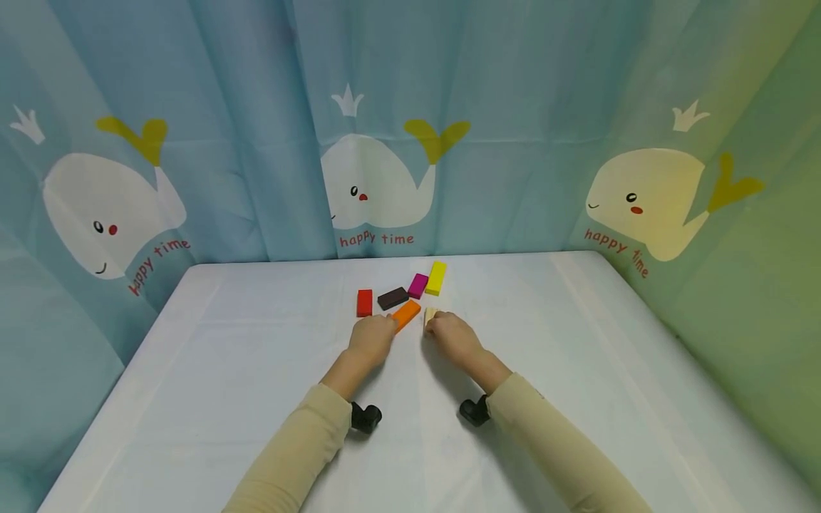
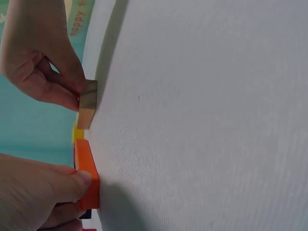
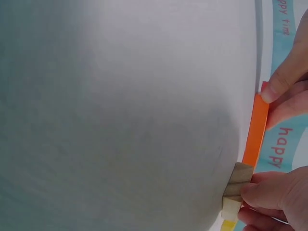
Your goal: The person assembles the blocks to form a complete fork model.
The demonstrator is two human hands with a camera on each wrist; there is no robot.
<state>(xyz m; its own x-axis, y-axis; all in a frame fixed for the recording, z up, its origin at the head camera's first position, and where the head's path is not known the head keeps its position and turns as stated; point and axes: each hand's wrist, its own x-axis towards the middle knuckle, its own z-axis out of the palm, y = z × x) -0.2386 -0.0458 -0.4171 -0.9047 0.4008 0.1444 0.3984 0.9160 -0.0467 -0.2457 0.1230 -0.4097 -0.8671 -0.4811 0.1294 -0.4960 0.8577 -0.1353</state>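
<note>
My left hand (image 1: 372,339) pinches an orange rectangular block (image 1: 408,314) by its near end, thumb on the face turned toward the left wrist camera (image 2: 88,185). A pale wooden block (image 1: 429,318) is held by my right hand (image 1: 454,339), just right of the orange one. In the right wrist view the thumb presses the side of this wooden block (image 3: 237,186), and shadow bands cross it. Behind the hands lie a red block (image 1: 364,303), a dark brown block (image 1: 393,298), a magenta block (image 1: 417,286) and a yellow block (image 1: 436,278).
A white-covered table (image 1: 244,399) spreads under both arms. Its far edge meets a blue curtain (image 1: 269,178) printed with whales, and a green-tinted curtain side (image 1: 737,342) runs along the right. Small black devices (image 1: 366,418) sit at both wrists.
</note>
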